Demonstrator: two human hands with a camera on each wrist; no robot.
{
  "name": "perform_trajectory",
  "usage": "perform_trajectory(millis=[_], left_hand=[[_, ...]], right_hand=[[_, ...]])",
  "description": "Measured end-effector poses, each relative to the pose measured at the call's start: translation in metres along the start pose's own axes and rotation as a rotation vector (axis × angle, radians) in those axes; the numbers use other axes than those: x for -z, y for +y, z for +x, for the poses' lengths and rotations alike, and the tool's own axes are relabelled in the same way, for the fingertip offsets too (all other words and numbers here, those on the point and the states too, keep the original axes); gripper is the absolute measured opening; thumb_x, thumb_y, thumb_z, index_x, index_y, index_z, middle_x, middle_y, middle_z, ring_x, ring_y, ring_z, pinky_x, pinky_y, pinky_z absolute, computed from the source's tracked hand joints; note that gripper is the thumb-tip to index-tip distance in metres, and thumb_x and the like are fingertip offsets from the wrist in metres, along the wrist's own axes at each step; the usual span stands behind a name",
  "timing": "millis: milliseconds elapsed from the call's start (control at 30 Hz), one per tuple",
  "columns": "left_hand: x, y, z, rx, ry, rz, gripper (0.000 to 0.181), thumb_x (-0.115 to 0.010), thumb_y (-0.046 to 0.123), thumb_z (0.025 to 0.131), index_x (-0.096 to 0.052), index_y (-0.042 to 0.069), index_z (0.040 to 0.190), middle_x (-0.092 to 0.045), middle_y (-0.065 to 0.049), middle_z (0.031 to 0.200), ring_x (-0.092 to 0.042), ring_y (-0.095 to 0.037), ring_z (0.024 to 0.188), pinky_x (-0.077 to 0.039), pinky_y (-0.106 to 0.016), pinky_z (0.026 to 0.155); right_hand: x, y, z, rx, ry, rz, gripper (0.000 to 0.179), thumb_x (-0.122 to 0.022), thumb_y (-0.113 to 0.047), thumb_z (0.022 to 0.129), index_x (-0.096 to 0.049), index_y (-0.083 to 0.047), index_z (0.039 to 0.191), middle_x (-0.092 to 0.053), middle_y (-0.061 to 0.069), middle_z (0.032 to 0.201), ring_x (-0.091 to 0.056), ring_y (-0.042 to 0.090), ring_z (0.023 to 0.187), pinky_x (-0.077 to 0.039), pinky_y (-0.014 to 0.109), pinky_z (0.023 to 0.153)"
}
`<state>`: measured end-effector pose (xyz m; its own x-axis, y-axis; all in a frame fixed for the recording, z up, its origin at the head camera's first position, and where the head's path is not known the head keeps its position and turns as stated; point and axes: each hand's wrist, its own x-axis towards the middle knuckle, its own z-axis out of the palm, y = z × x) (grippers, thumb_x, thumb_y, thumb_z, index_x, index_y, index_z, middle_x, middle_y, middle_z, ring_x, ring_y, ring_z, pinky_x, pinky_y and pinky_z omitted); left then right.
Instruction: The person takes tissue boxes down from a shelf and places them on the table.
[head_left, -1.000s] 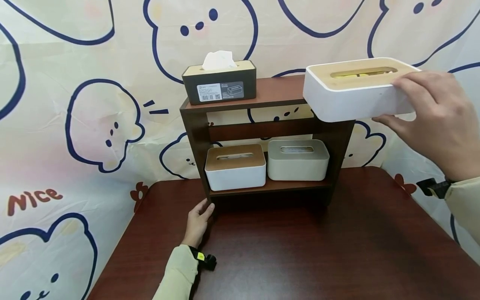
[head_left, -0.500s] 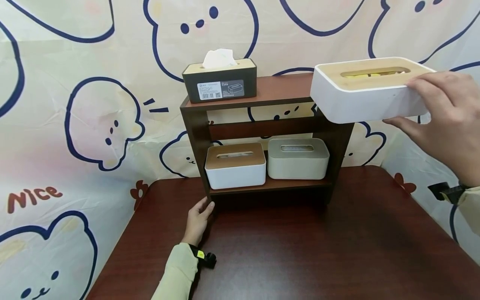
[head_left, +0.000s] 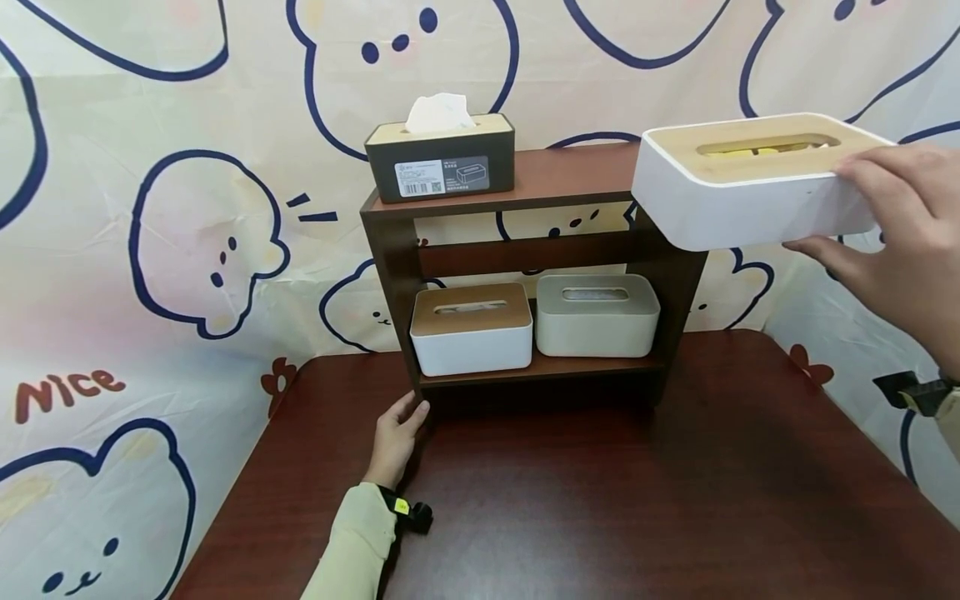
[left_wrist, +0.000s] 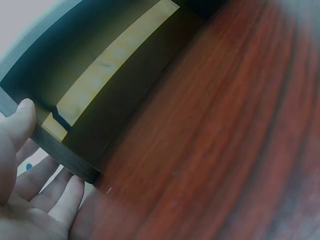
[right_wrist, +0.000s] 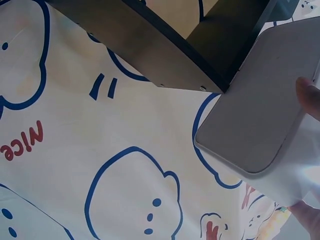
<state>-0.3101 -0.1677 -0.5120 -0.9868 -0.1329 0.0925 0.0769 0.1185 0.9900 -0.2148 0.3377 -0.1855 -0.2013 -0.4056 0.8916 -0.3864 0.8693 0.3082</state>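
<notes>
My right hand [head_left: 903,217] holds a white tissue box [head_left: 738,204] with a pale wood lid, thumb below and fingers on its upper edge. The box is up at the right end of the brown wooden shelf [head_left: 573,173], overlapping its corner in the head view. From the right wrist, the box's flat grey underside [right_wrist: 250,105] shows. Down at the shelf's lower left corner, my left hand [head_left: 392,442] grips the side panel. In the left wrist view the thumb [left_wrist: 22,120] lies on one side of that panel, the fingers on the other.
A black tissue box [head_left: 450,171] with a tissue sticking out stands on the shelf's top left. Below it sit a white box with a brown lid [head_left: 472,333] and a grey-green box [head_left: 597,321]. The dark red table [head_left: 540,500] meets a cartoon-printed cloth wall [head_left: 202,250].
My right hand has carried the white tissue box a little to the right, uncovering more of the shelf top. The left hand stays at the panel.
</notes>
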Motion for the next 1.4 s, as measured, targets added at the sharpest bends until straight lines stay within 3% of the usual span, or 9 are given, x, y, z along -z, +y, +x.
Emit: perform_trajectory(millis=[167, 767, 1400], left_hand=[[-0.001, -0.001, 0.001, -0.004, 0.004, 0.006, 0.053, -0.065, 0.03, 0.096, -0.051, 0.007, 0.141, -0.049, -0.013, 0.141, -0.041, -0.027, 0.133, -0.04, -0.046, 0.102], [0.0, -0.001, 0.0, -0.008, 0.009, 0.001, 0.051, -0.065, 0.028, 0.096, -0.052, 0.006, 0.14, -0.052, -0.014, 0.139, -0.044, -0.026, 0.13, -0.04, -0.045, 0.101], [-0.001, 0.001, -0.002, -0.016, 0.007, -0.003, 0.052, -0.063, 0.027, 0.097, -0.05, 0.005, 0.142, -0.048, -0.014, 0.143, -0.039, -0.027, 0.134, -0.039, -0.045, 0.103]], right_hand=[[0.0, 0.001, -0.004, -0.02, 0.045, 0.021, 0.075, -0.045, -0.062, 0.096, -0.058, 0.003, 0.129, -0.056, 0.022, 0.13, -0.051, 0.043, 0.119, -0.038, 0.044, 0.105], [0.014, 0.005, -0.011, -0.026, -0.08, 0.037, 0.078, -0.038, -0.063, 0.097, -0.05, 0.004, 0.136, -0.049, 0.026, 0.135, -0.045, 0.045, 0.123, -0.033, 0.045, 0.108], [0.015, 0.013, -0.027, -0.044, -0.094, 0.015, 0.081, -0.035, -0.064, 0.097, -0.049, 0.005, 0.136, -0.048, 0.027, 0.135, -0.044, 0.044, 0.125, -0.033, 0.048, 0.107]])
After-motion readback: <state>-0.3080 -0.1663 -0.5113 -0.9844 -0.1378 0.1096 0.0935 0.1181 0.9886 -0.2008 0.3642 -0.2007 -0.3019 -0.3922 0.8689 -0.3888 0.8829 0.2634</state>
